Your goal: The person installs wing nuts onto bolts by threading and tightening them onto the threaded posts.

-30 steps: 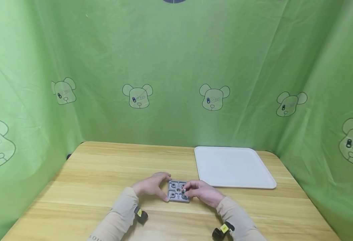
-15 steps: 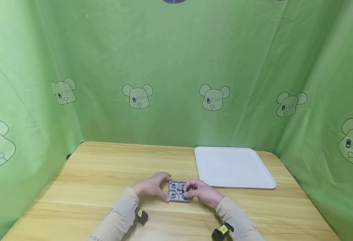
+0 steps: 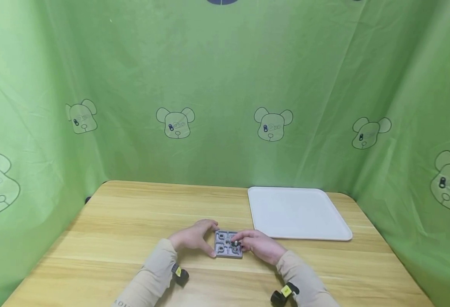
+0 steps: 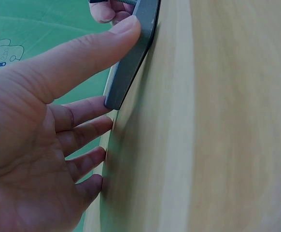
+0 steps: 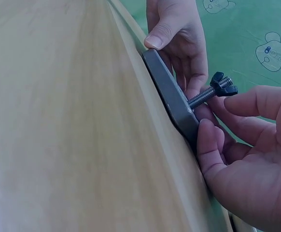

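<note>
A square grey metal plate (image 3: 222,252) with recessed channels and holes lies at the table's middle front. From its right part stands a threaded bolt (image 5: 201,98) carrying a black wing nut (image 5: 222,85), well up the thread. My left hand (image 3: 194,236) holds the plate by its left corners, thumb on the near side and fingers towards the far one. My right hand (image 3: 261,246) is around the wing nut. Its index finger reaches beside the nut, and the thumb stands apart from it. In the right wrist view, other fingers (image 5: 209,140) rest against the plate's edge.
A white rectangular tray (image 3: 297,213) lies at the back right of the wooden table (image 3: 148,204), behind the right hand. A green curtain (image 3: 225,153) printed with bear heads encloses the far side and both flanks.
The right thumb and index finger have parted from their pinch on the wing nut, which now shows between them. The left hand and the plate have stayed in place.
</note>
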`<control>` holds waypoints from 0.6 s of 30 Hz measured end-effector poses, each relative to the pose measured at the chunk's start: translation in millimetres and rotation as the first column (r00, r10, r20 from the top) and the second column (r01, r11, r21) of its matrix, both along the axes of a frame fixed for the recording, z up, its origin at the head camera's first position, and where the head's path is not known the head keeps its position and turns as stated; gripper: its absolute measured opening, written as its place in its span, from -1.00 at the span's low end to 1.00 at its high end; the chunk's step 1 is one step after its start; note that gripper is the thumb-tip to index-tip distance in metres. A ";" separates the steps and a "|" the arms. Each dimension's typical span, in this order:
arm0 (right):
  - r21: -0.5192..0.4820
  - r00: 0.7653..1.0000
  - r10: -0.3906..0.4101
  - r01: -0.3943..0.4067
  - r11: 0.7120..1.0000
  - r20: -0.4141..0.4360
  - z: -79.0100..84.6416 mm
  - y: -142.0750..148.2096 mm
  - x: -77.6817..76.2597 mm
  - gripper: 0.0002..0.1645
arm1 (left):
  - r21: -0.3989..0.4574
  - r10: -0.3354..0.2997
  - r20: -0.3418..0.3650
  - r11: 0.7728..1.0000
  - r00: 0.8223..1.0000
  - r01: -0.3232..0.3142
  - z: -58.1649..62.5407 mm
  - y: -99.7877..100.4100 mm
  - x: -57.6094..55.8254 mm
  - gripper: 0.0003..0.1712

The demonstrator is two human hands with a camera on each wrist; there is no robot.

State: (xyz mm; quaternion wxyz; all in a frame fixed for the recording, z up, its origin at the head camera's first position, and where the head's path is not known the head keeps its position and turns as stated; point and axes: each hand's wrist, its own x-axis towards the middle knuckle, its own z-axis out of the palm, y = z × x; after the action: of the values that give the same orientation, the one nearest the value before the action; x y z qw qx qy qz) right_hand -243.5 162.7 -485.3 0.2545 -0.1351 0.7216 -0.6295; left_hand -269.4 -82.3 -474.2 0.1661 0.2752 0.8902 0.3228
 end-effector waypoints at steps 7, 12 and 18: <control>0.003 1.000 0.025 -0.025 1.000 -0.001 -0.4 1.3 -1.1 -0.59 | 0.006 -0.006 -0.004 1.000 1.000 0.006 -0.4 -0.2 0.3 -0.07; 0.015 0.999 0.032 -0.032 0.999 -0.010 0.8 1.8 -1.1 -0.60 | 0.005 -0.015 -0.007 1.000 1.000 0.015 -0.1 -0.5 0.1 -0.07; 0.014 0.999 0.035 -0.035 0.999 0.006 0.0 1.7 -2.7 -0.62 | 0.005 -0.010 -0.011 1.000 1.000 0.010 -0.5 0.3 -0.9 -0.07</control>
State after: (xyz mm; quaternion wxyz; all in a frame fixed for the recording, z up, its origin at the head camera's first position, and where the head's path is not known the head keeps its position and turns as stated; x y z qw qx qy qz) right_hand -246.2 164.4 -485.4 0.2687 -0.1440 0.7229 -0.6200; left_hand -270.3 -82.0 -474.7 0.1621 0.2817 0.8889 0.3227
